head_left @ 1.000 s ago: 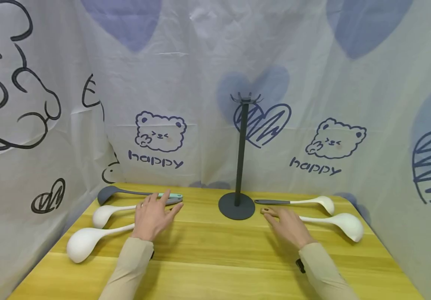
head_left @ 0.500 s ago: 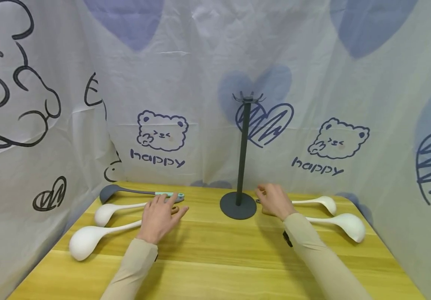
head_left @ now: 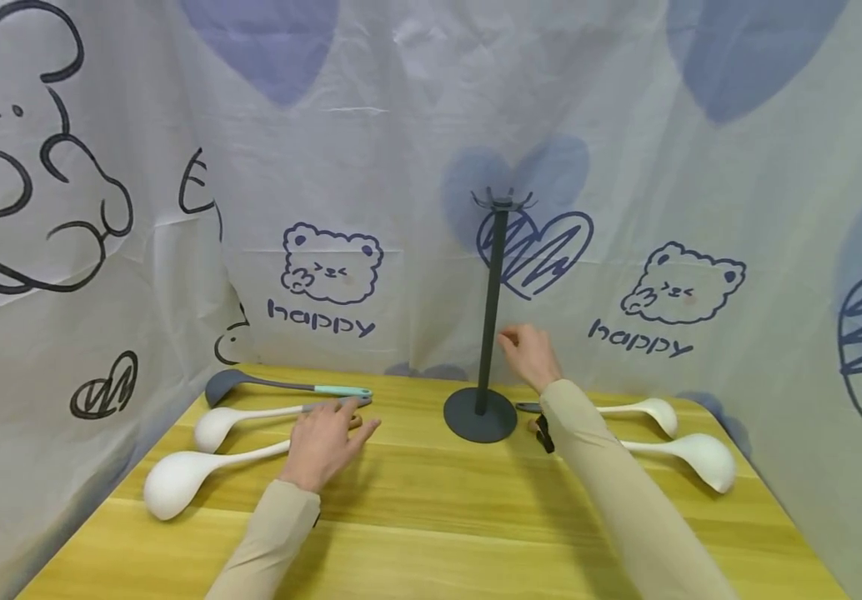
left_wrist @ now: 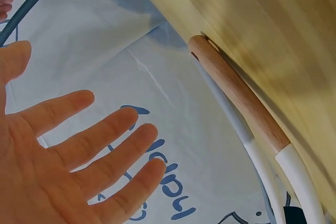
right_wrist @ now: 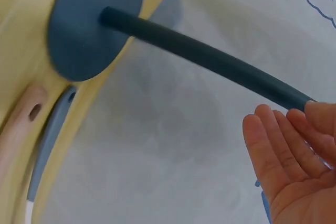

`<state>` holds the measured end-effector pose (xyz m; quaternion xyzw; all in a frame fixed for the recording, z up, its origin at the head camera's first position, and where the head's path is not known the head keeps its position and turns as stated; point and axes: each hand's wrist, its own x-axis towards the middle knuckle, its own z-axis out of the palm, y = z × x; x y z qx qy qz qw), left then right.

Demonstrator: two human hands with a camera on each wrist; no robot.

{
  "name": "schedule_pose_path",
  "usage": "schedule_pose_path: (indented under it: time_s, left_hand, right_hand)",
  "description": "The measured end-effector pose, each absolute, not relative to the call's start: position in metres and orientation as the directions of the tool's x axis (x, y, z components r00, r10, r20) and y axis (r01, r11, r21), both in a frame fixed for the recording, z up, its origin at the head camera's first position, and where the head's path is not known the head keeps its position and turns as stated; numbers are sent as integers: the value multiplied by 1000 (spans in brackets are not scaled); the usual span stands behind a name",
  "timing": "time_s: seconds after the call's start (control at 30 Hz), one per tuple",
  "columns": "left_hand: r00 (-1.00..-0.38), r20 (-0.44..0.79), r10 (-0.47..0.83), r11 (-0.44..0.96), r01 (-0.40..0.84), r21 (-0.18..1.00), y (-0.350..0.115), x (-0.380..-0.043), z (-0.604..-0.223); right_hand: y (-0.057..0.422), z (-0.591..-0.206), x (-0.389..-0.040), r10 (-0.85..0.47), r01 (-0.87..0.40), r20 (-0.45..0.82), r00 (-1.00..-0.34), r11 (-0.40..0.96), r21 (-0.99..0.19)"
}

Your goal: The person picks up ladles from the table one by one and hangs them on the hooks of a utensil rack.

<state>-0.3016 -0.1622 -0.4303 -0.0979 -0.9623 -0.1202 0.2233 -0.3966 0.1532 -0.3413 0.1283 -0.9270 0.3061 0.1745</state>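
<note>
I have a pale printed cloth (head_left: 416, 125) hanging behind and at both sides of the yellow wood table (head_left: 431, 517). Two beige sleeves (head_left: 607, 467) reach in over the near part of it. The dark stand (head_left: 490, 308) is upright toward the back, its round base (head_left: 480, 432) flat on the wood. Two big ladles lie flanking it, the left big ladle (head_left: 176, 485) nearer me than the right big ladle (head_left: 701, 461), both white with wooden handles pointing inward. Behind them I count three smaller ones: a white ladle (head_left: 217, 427) and a dark ladle (head_left: 224, 386) with a mint grip on the left, and a small ladle (head_left: 656, 414), white with a grey handle, on the right. I have the left hand (head_left: 322, 442) over the left handles, fingers straight and spread, holding nothing; the left wrist view puts its fingertips apart from the wooden handle (left_wrist: 241, 95). The right hand (head_left: 532, 354) is above the right handles, just beside the stand's pole, fingers extended with the thumb close to the forefinger. Its tips overlap the pole in the right wrist view; I cannot tell whether they touch. Slim hooks (head_left: 503, 201) curve out at the stand's top.
</note>
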Motion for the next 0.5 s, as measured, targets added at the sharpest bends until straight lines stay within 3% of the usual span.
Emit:
schedule_pose_path:
  time_s: [0.5]
  left_hand:
    - [-885, 438, 157, 958, 244, 152, -160, -303, -434]
  right_hand:
    - [139, -322, -409, -30, -314, 418, -908, 710, -630]
